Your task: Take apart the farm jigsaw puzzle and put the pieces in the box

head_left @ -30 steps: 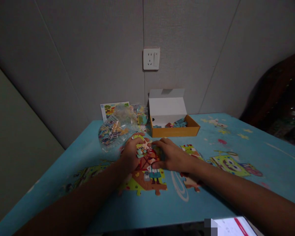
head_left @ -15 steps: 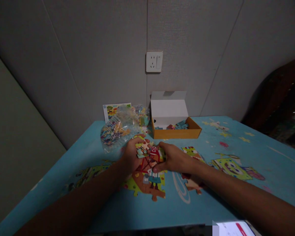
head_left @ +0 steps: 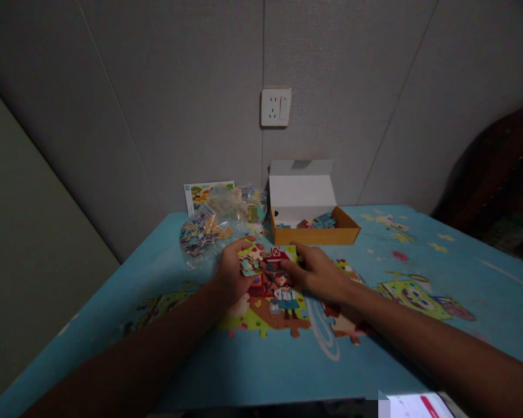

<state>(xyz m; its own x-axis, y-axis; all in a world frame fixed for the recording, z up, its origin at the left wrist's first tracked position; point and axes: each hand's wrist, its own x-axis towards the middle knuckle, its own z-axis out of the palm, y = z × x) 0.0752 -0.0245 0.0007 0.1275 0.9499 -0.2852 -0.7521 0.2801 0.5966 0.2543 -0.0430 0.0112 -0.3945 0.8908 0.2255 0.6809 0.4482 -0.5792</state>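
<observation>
My left hand point(head_left: 236, 268) is closed around a small bunch of jigsaw puzzle pieces point(head_left: 250, 259), held just above the table. Beside it, my right hand point(head_left: 316, 268) grips a puzzle piece with a red barn point(head_left: 277, 253) on green, fingers at its right side. This piece is at the upper edge of a joined puzzle section point(head_left: 283, 316) showing a figure in a blue apron; whether it is locked in cannot be made out. Another puzzle section point(head_left: 346, 326) lies under my right wrist, partly hidden by the forearm.
An open orange box point(head_left: 316, 235) with loose pieces stands at the back. Left of it lie clear plastic bags of pieces point(head_left: 204, 232) and a picture card point(head_left: 196, 197). A phone point(head_left: 414, 406) shows at the front edge of the blue patterned table point(head_left: 244, 377).
The joined section has shifted right and slightly away from me. The barn piece, tilted before, now looks flatter, and my right fingers have moved to its right side.
</observation>
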